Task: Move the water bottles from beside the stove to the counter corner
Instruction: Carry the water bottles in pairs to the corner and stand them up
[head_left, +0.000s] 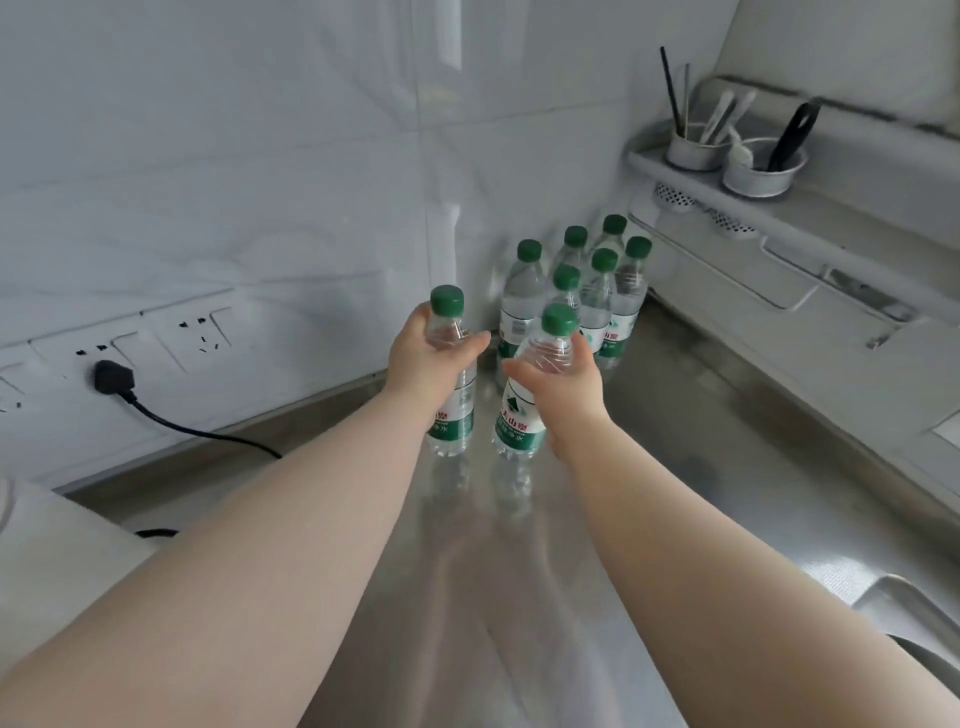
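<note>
My left hand (428, 356) grips the shoulder of a clear water bottle with a green cap (453, 410), held upright at the steel counter (675, 467). My right hand (563, 382) grips a second green-capped bottle (519, 415) the same way, just to its right. Whether their bases touch the counter I cannot tell. Behind them, in the counter corner, several more green-capped bottles (597, 291) stand packed together against the tiled walls.
A black plug and cable (117, 379) sit in the wall sockets at left. A white appliance (47, 551) stands at the near left. A wall shelf with two utensil cups (727, 156) hangs at right. A sink edge (904, 608) lies at the near right.
</note>
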